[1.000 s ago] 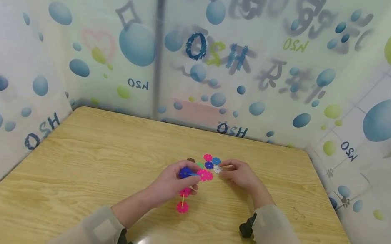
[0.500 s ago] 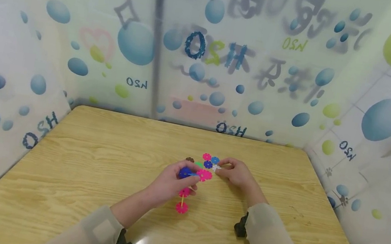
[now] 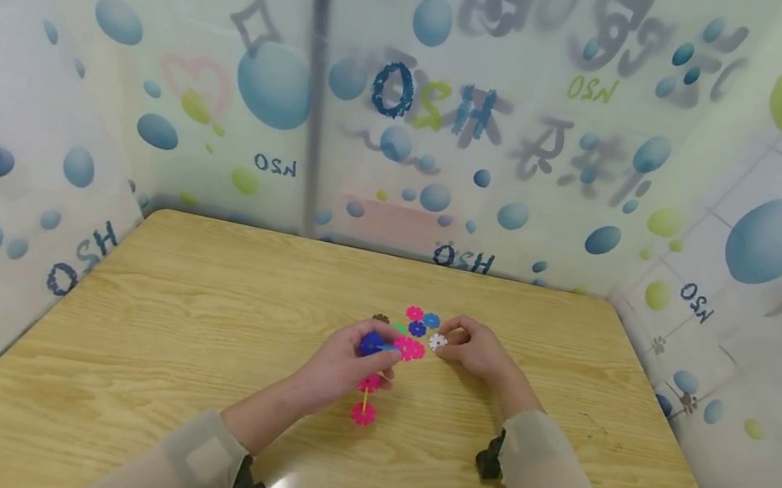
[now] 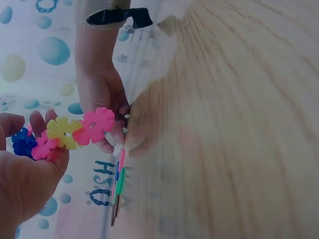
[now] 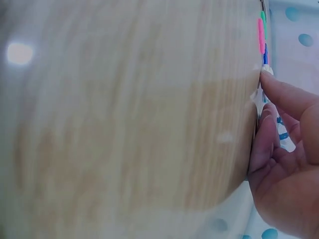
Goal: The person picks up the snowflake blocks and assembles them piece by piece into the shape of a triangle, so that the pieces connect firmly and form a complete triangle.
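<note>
In my left hand [image 3: 342, 367] I hold a joined chain of notched, flower-shaped plastic discs. Its dark blue disc [image 3: 370, 345] sits by the thumb and index finger. A yellow disc [image 4: 64, 133] and a pink end disc [image 4: 94, 124] stick out past the fingers in the left wrist view. My right hand [image 3: 484, 352] pinches a white flower disc [image 3: 438, 341] between thumb and fingertips, low at the tabletop. That white disc faces the head camera, partly covered by the fingertips.
Loose flower discs lie on the wooden table [image 3: 198, 316] beyond the hands: pink [image 3: 414, 313], light blue [image 3: 432, 320], dark blue [image 3: 417, 329], brown [image 3: 381, 318] and green. More pink discs [image 3: 409, 349] lie beside the left fingertips. A patterned curtain [image 3: 404, 153] hangs behind the table.
The right hand has taken hold of the white disc; it stood edge-on half a second ago and now shows its face, slightly farther right. The left hand stays nearly still.
</note>
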`<state>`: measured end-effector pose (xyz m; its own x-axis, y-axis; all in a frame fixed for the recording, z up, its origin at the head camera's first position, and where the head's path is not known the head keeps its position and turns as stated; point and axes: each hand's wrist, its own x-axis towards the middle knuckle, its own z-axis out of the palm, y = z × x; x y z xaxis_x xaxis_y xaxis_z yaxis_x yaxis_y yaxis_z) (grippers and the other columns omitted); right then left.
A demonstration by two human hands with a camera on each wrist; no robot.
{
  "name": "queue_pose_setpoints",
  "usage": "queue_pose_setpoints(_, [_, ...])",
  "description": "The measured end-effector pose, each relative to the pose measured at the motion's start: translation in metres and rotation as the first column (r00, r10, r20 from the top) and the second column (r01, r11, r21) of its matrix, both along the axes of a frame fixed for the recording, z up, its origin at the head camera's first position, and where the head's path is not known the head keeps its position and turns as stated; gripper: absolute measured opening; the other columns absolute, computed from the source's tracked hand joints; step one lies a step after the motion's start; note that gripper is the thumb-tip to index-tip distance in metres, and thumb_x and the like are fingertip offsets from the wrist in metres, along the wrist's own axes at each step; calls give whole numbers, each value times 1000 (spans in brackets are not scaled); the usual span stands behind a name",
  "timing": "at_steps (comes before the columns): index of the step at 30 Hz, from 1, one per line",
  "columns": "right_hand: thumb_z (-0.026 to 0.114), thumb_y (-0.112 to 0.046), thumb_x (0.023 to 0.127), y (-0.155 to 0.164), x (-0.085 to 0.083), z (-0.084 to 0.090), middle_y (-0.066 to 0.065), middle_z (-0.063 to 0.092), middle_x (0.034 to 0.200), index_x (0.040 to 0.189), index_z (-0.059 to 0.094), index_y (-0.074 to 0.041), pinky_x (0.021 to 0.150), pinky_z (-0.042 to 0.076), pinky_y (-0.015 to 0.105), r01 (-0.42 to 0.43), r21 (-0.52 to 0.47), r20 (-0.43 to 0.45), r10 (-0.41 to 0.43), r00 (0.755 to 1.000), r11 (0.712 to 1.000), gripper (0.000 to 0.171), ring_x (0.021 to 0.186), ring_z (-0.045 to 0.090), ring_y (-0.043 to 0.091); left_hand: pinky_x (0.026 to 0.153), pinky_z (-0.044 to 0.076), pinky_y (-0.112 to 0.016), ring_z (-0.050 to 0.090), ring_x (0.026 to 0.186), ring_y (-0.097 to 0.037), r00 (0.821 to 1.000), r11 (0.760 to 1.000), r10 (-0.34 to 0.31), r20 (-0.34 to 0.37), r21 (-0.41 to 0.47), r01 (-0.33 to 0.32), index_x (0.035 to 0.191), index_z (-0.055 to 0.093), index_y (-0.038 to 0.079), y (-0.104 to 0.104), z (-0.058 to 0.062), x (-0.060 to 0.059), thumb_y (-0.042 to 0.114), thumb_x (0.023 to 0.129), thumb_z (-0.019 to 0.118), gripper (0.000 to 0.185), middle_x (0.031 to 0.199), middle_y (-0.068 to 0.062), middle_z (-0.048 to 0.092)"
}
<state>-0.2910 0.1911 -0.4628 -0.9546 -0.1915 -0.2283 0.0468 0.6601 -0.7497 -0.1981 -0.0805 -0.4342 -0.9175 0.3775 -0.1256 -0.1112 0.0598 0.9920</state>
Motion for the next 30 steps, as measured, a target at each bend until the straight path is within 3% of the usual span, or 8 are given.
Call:
queue_pose_setpoints(6, [80, -18, 102, 1, 5, -1, 12, 68, 119, 122, 68, -15, 96, 51, 41, 7, -2, -13, -7, 1000, 1000, 24, 106, 61, 27, 94, 67, -37, 74, 111, -33, 1000, 1000, 4, 5, 17, -4, 147, 61, 15, -1, 0, 1, 26, 109, 72, 41, 129, -19, 66])
queue_pose_setpoints(11, [78, -17, 103, 4, 14, 2, 10, 68, 109, 118, 67, -15, 83, 50, 34, 0, 0, -48, 0, 999, 1000, 19, 96, 60, 25, 93, 67, -38, 72, 107, -27, 1000, 999, 7, -2, 42, -6, 147, 61, 16, -2, -1, 2, 21, 109, 70, 39, 133, -17, 62])
queue_pose_setpoints(15, [74, -19, 106, 6, 29, 5, 10, 72, 107, 121, 69, -13, 77, 52, 31, -33, -89, -92, 25, 995, 995, 17, 92, 63, 23, 91, 68, -38, 73, 110, -33, 1000, 999, 12, -5, 41, -12, 148, 62, 21, -1, -1, 1, 21, 110, 70, 39, 138, -16, 60])
queue_pose_setpoints(19, [74, -20, 107, 1, 48, 12, 12, 75, 113, 129, 71, -10, 87, 63, 36, -80, -233, -132, 50, 990, 969, 24, 100, 72, 29, 91, 68, -37, 73, 109, -32, 1000, 1000, 15, -7, 27, -15, 149, 63, 24, 0, -1, 0, 23, 109, 70, 41, 139, -14, 60])
queue_pose_setpoints(23, [74, -21, 107, -7, 64, 20, 11, 75, 115, 129, 72, -10, 95, 65, 43, -98, -342, -148, 49, 988, 934, 25, 107, 75, 35, 90, 67, -36, 73, 105, -28, 1000, 1000, 12, -6, 25, -12, 150, 63, 24, -1, 0, -1, 24, 110, 70, 41, 136, -14, 60])
queue_pose_setpoints(30, [77, -22, 105, -17, 79, 30, 11, 74, 117, 128, 73, -10, 94, 66, 35, -108, -446, -172, 33, 984, 889, 26, 103, 74, 31, 90, 67, -36, 73, 103, -27, 1000, 999, 10, 0, 35, -10, 148, 64, 24, -3, 0, 0, 22, 109, 71, 40, 135, -13, 61])
